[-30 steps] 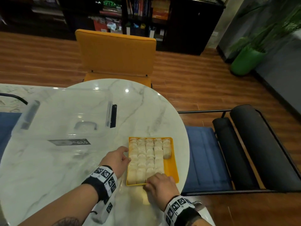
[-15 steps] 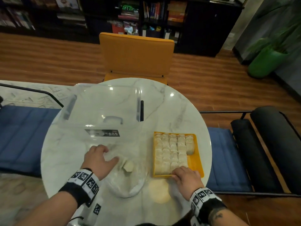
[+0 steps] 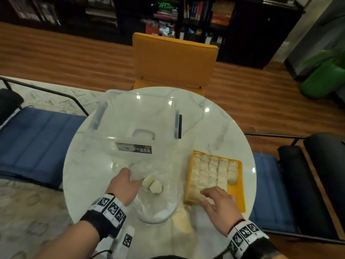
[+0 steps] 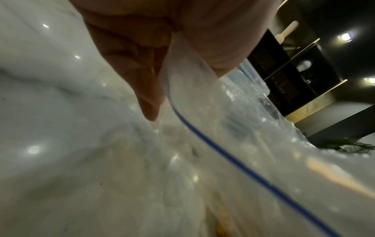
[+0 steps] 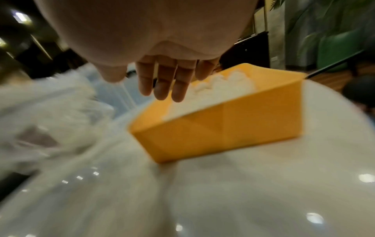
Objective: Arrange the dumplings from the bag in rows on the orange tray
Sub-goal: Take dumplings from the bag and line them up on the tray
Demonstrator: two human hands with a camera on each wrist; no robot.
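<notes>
Left hand [image 3: 124, 184], lower centre of the head view, pinched the rim of the clear bag [image 3: 158, 200]; two dumplings [image 3: 152, 185] lay inside it. Right hand [image 3: 217, 201], fingers extended and empty, hovered over the near left corner of the orange tray [image 3: 238, 195], lower right, with dumpling rows [image 3: 211, 171] filling its left part.

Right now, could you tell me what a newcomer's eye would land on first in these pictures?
Probably the bright orange rectangular tray at the right of the round white marble table, packed with rows of pale dumplings, with the right hand open over its near edge. Beside it, the left hand pinches a clear plastic zip bag holding two loose dumplings.
</notes>
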